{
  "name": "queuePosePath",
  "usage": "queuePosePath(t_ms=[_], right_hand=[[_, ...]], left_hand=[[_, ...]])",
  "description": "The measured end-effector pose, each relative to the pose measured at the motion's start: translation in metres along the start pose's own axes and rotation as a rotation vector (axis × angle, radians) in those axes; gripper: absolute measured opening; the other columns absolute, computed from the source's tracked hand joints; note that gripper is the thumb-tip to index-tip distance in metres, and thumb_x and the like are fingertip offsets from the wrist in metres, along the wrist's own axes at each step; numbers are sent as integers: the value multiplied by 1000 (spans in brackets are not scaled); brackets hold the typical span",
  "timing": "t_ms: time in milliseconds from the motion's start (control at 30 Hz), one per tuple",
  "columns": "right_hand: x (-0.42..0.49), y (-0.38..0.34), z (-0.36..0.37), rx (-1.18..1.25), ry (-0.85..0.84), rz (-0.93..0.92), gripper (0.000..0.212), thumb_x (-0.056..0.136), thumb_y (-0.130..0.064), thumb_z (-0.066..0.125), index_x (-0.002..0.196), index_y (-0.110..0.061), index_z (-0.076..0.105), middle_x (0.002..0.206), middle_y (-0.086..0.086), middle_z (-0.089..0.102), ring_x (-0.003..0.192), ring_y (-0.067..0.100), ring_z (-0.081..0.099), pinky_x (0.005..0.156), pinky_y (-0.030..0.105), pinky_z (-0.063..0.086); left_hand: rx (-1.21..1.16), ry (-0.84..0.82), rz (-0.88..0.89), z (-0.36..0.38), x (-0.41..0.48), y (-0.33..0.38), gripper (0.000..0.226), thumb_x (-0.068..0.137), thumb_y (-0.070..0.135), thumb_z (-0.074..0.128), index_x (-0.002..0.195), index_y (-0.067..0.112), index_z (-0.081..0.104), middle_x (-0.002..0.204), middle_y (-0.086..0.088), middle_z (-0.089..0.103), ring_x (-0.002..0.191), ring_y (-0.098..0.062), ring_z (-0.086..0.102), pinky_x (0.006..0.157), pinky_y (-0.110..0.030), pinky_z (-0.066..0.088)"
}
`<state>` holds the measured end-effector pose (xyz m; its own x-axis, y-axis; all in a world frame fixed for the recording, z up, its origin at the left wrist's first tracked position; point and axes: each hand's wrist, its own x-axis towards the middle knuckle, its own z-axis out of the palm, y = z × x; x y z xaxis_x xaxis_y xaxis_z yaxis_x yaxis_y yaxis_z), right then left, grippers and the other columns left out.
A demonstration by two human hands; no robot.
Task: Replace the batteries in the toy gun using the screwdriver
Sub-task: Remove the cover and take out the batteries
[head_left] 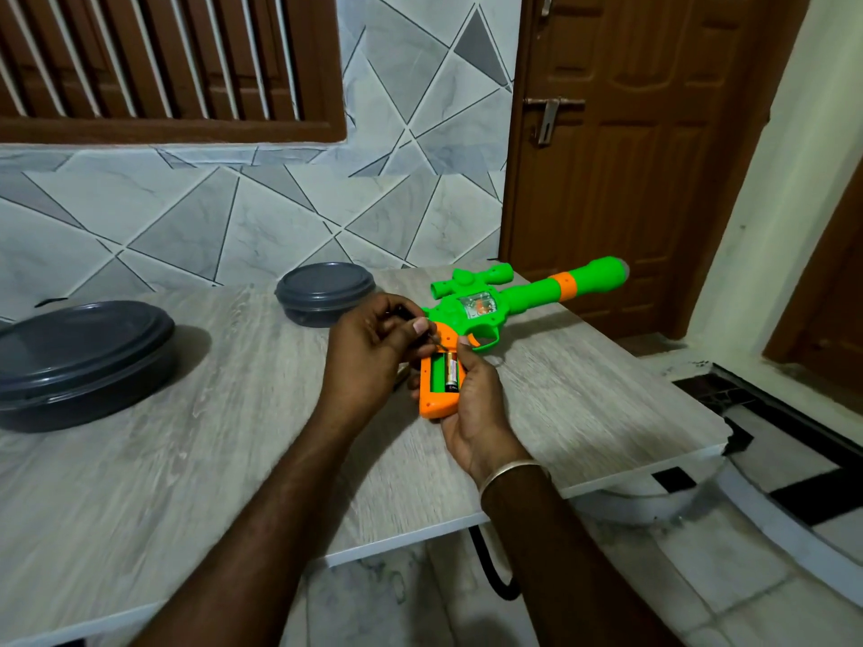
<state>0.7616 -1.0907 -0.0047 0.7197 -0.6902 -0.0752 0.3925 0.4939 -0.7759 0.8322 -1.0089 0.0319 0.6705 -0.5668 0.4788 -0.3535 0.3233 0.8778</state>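
While right hand (471, 403) grips toy gun (490, 305) handle, left hand (373, 347) pinches small dark item (432, 338) just above open compartment (438, 373).

A grey wood-grain table (187, 483) spreads beneath the fingers (392, 310). A small round dark grey lidded container (322, 291) sits just beyond them to the left, and a larger one (79, 361) sits well off to their left, near the table's edge. Farther beyond the fingers stands a grey tiled wall (233, 217) with a brown barred window (163, 63). Beyond them to the right is a brown door (630, 156) with a metal latch (551, 119). A patterned floor (770, 600) lies to their lower right, and a black hose (495, 576) hangs under the table.
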Motion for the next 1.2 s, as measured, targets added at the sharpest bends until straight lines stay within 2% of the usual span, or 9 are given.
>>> queuePosePath(t_ms=[100,233,400,533,700,867,1000,1133,1200], right_hand=[[0,0,1,13,12,16,43,102,-39,40,123,-9,63,89,14,67,58,19,63,45,24,49],[-3,-2,3,36,-13,23,38,103,-39,39,118,-14,64,85,9,70,62,20,64,47,23,50],[-4,-2,3,45,-7,30,44,102,-39,40,126,-9,62,91,11,69,68,23,63,48,24,50],[-1,-1,3,43,8,45,46,102,-40,41,129,-8,60,96,15,68,68,24,64,48,25,51],[-3,-3,2,77,-10,42,39,103,-38,40,118,-12,65,92,13,70,67,24,65,51,26,53],[-1,0,2,16,15,20,46,101,-38,44,127,-5,61,95,17,67,67,24,63,47,25,50],[0,2,1,-28,17,-17,42,100,-40,46,120,-7,64,93,19,68,67,24,65,47,26,49],[-1,1,1,-34,3,-15,39,101,-40,46,114,-9,66,91,18,68,66,24,65,48,26,49],[-1,2,0,-47,1,-22,37,100,-40,46,112,-10,66,86,15,69,62,22,66,47,26,49]], left_hand=[[32,-11,46,2,-2,-2,4,93,-3,63,97,-4,64,92,-25,72,88,-35,74,82,-44,61],[85,-50,75,5,-5,1,6,93,-4,63,94,1,66,88,-18,74,79,-23,74,76,-40,60],[144,-27,131,4,-8,3,6,94,-1,63,99,0,66,89,-14,74,82,-26,75,79,-50,62],[196,-18,169,2,-12,3,6,95,3,64,99,3,67,90,-10,74,85,-23,75,79,-50,62],[258,-33,200,4,-12,1,4,95,7,65,98,8,67,90,-7,74,86,-20,75,75,-49,62],[282,-75,141,-1,0,5,7,88,14,65,94,9,67,83,-10,75,80,-26,75,76,-54,60],[316,-146,103,-3,10,12,4,93,0,63,95,2,65,80,-17,74,75,-32,75,75,-56,60],[322,-151,105,0,10,14,4,92,-2,64,95,0,66,79,-19,74,75,-33,74,75,-52,61],[273,-156,60,0,13,16,3,92,-5,63,95,-4,65,81,-24,73,73,-34,73,74,-45,63]])
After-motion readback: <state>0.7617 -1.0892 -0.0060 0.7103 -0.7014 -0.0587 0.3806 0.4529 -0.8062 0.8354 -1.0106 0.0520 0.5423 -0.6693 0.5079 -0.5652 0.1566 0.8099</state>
